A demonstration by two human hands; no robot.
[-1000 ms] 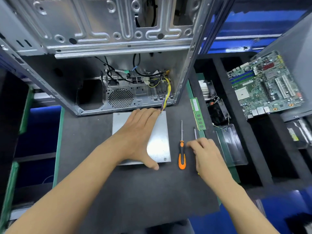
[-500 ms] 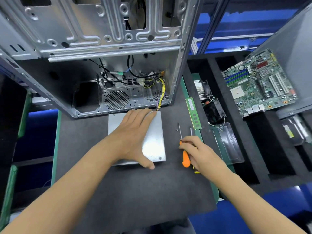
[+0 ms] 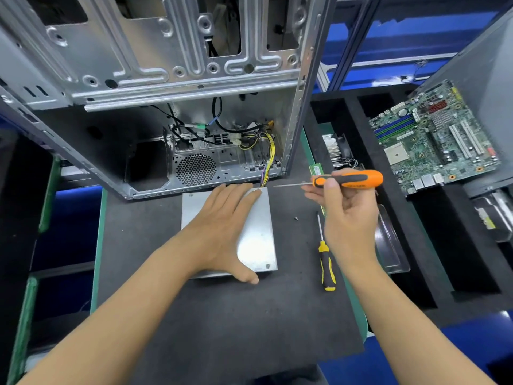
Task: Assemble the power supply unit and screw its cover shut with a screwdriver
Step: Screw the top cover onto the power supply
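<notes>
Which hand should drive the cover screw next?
Right hand: it already grips the orange-handled screwdriver, tip toward the silver metal power supply box. The left hand lies flat on the box.

Dark foam work mat point(image 3: 222, 329) bearing a silver power supply unit point(image 3: 258, 240), an open computer case point(image 3: 166, 79) behind it, a yellow-handled screwdriver point(image 3: 326, 262) and a loose screw point(image 3: 296, 218) to its right.

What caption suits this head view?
Left hand steadies power supply cover; right hand lifts orange screwdriver.
</notes>
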